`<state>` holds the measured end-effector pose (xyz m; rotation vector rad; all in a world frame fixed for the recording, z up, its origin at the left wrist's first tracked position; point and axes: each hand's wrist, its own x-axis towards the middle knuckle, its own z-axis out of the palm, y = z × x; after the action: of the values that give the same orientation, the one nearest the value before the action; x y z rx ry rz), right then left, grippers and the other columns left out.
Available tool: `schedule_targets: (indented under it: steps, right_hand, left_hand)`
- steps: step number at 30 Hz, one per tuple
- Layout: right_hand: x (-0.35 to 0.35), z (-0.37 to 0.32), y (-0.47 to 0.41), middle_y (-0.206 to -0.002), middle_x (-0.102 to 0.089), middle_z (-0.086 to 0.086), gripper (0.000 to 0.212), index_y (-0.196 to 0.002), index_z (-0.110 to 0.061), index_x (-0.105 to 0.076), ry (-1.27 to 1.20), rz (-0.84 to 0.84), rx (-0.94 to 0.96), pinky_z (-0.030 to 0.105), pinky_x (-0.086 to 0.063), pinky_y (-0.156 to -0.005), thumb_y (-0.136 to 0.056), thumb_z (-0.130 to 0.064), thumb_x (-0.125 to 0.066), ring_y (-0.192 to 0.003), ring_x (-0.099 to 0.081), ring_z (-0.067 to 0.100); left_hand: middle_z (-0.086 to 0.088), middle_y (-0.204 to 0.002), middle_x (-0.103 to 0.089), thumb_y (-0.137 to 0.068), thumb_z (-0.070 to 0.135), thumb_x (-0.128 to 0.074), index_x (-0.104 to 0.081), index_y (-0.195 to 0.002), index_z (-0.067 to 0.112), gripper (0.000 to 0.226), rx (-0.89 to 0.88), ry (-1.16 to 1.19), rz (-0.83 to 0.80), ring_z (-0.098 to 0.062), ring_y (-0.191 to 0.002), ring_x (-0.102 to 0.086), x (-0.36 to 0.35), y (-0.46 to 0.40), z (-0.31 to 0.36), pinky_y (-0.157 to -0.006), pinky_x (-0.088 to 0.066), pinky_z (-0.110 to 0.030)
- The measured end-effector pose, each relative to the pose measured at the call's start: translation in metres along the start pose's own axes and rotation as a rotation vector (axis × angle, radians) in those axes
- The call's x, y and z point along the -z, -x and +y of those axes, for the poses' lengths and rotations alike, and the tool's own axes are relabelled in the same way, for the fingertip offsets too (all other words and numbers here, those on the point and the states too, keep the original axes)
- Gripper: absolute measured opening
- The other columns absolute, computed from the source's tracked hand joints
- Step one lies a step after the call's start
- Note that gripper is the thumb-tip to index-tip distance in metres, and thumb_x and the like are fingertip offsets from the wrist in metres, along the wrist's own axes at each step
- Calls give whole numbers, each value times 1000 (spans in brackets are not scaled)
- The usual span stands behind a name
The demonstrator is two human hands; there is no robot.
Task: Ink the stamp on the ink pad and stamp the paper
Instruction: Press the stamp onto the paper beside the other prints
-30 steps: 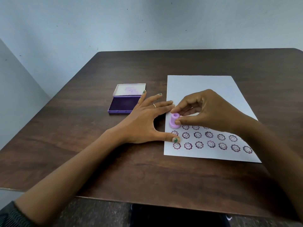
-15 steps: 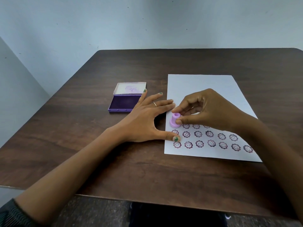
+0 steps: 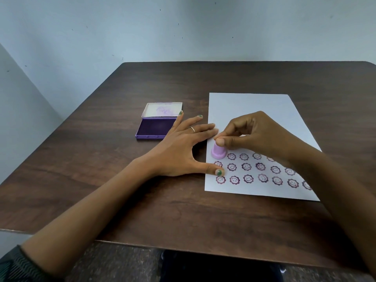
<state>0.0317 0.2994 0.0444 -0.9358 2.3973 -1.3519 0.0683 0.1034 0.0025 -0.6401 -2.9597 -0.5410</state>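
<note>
A white paper lies on the table, with rows of purple smiley flower prints across its near part. A small pink stamp stands face down on the paper at the left end of the top row. My right hand pinches the stamp's top between thumb and fingers. My left hand lies flat with fingers spread, its thumb and fingertips pressing on the paper's left edge. The purple ink pad sits open to the left of the paper, partly behind my left fingers.
The ink pad's clear lid is folded back behind it, stained with purple. The dark wooden table has its front edge close to me and pale walls behind and to the left.
The stamp stays pressed on the same spot of the paper. Both hands hold nearly the same pose; the view has shifted only slightly.
</note>
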Motion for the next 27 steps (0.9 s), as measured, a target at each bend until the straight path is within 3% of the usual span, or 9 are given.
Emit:
schedule_targets:
  steps: [6, 9, 18, 27]
  right_hand:
    - [-7, 2, -3, -70, -69, -7, 9, -70, -23, -68, -9, 66, -102, 5, -42, -43, -75, -30, -70, -51, -66, 5]
    - [-6, 1, -4, -67, -70, -6, 9, -70, -21, -70, -33, 73, -161, 7, -42, -43, -75, -29, -71, -50, -65, 13]
    - [-7, -3, -8, -65, -69, -4, 13, -65, -20, -69, -18, 68, -182, 10, -44, -50, -75, -27, -71, -59, -62, 17]
    - [-8, -5, -4, -68, -69, -5, 10, -69, -20, -69, 20, 94, -161, 17, -48, -56, -76, -27, -70, -64, -67, 23]
  left_hand:
    - [12, -154, -27, -67, 77, -52, -31, -146, 31, 94, -3, 0, 0, -2, -144, 1, -1, -1, -1, -110, 23, -26]
    - [12, -155, -26, -67, 76, -53, -30, -146, 31, 94, -5, 8, -9, -2, -144, 1, 0, -1, -1, -110, 23, -27]
    - [12, -155, -25, -67, 76, -53, -29, -147, 31, 95, -9, -3, -8, -3, -144, 3, 0, 0, -1, -109, 25, -25]
    - [11, -155, -25, -67, 76, -53, -29, -147, 30, 95, 5, 7, -19, -3, -144, 2, 1, 0, 0, -114, 20, -33]
